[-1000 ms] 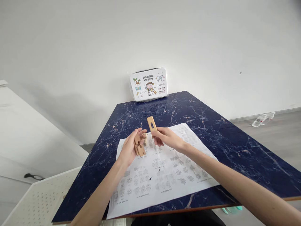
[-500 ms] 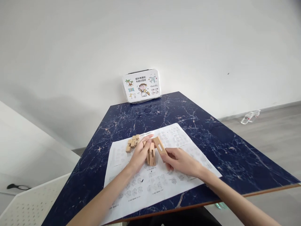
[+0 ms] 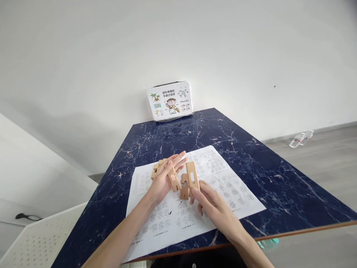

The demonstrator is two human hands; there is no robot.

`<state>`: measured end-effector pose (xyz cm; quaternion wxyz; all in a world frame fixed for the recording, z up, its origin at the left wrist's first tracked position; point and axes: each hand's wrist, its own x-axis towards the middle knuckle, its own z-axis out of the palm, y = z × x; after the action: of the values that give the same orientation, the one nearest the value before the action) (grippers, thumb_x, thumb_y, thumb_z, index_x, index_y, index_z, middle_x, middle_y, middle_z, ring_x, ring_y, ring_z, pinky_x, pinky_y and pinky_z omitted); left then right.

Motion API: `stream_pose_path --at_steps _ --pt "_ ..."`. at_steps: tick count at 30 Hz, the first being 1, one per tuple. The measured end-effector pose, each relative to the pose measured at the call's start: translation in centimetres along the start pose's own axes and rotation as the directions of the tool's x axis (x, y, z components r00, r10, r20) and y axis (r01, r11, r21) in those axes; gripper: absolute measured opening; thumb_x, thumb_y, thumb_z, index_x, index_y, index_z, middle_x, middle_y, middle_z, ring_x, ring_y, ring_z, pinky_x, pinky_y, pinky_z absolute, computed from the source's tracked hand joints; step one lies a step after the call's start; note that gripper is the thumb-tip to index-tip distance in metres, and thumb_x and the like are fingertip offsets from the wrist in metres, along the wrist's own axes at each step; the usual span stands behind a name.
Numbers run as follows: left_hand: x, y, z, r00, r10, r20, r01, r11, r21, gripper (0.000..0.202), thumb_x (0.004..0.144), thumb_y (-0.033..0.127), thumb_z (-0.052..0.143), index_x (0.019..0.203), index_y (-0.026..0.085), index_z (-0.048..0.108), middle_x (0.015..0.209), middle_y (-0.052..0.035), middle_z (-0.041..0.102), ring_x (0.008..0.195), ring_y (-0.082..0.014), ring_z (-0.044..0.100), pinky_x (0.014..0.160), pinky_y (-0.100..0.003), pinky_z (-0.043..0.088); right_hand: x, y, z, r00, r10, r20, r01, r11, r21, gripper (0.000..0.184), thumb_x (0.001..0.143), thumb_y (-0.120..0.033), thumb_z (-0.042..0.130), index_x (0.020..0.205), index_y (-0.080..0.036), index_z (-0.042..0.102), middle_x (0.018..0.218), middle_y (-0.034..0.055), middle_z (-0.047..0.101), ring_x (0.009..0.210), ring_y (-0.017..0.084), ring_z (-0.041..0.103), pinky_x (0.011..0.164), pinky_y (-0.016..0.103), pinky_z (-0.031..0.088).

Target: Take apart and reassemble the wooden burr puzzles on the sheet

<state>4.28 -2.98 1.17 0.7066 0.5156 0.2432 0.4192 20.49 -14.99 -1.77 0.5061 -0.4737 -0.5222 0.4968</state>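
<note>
My left hand (image 3: 164, 180) has its thumb over a notched wooden puzzle piece (image 3: 175, 184) with a dark mark near its lower end; the fingers stretch out past it. In my right hand (image 3: 210, 201), a slotted wooden puzzle piece (image 3: 192, 169) is gripped upright between thumb and fingers. Between the two lies another notched wooden piece (image 3: 184, 193), marked with a short stroke, over the printed sheet (image 3: 192, 230). A cluster of wooden blocks (image 3: 154, 170) sits behind my left hand, which partly covers it.
The sheet lies on a blue marbled table (image 3: 178, 137). A white case (image 3: 170, 102) with cartoon prints leans against the wall at the back. To the left stands a white perforated surface (image 3: 47, 238). A clear plastic item (image 3: 300, 139) lies on the floor at right.
The pieces held close together before are now apart. My left hand has tilted with the marked piece, its fingers stretched farther. My right hand has turned its slotted piece more upright.
</note>
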Motion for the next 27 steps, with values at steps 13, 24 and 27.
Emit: stream_pose_path --at_steps 13,24,27 --pt "-1.3 0.1 0.6 0.99 -0.07 0.122 0.057 0.992 0.11 0.043 0.102 0.055 0.059 0.127 0.023 0.073 0.142 -0.0137 0.069 0.138 -0.0354 0.06 0.118 -0.051 0.043 0.1 -0.9 1.4 0.998 0.015 0.055 -0.016 1.0 0.014 0.047 0.106 -0.063 0.044 0.088 -0.021 0.057 0.069 -0.0006 0.052 0.063 0.016 0.048 0.059 0.03 0.04" --pt "-1.0 0.5 -0.3 0.998 0.037 0.043 -0.049 0.942 0.331 0.036 0.095 0.054 0.071 0.094 0.019 0.078 0.113 -0.0142 0.08 0.116 -0.0321 0.072 0.109 -0.046 0.048 -0.2 -1.1 -0.9 0.995 -0.04 -0.09 0.017 0.971 -0.238 0.052 0.106 -0.065 0.04 0.078 -0.023 0.051 0.066 -0.0013 0.046 0.059 0.017 0.042 0.056 0.031 0.033" --pt "-0.5 0.0 -0.4 0.996 0.058 -0.063 -0.043 0.977 0.207 0.04 0.09 0.057 0.077 0.096 0.017 0.077 0.111 -0.0141 0.08 0.119 -0.0331 0.071 0.114 -0.048 0.044 -0.3 -0.8 -1.1 0.985 -0.062 -0.16 0.034 0.984 -0.174 0.052 0.106 -0.067 0.04 0.08 -0.024 0.052 0.065 -0.0017 0.045 0.059 0.017 0.043 0.056 0.031 0.034"
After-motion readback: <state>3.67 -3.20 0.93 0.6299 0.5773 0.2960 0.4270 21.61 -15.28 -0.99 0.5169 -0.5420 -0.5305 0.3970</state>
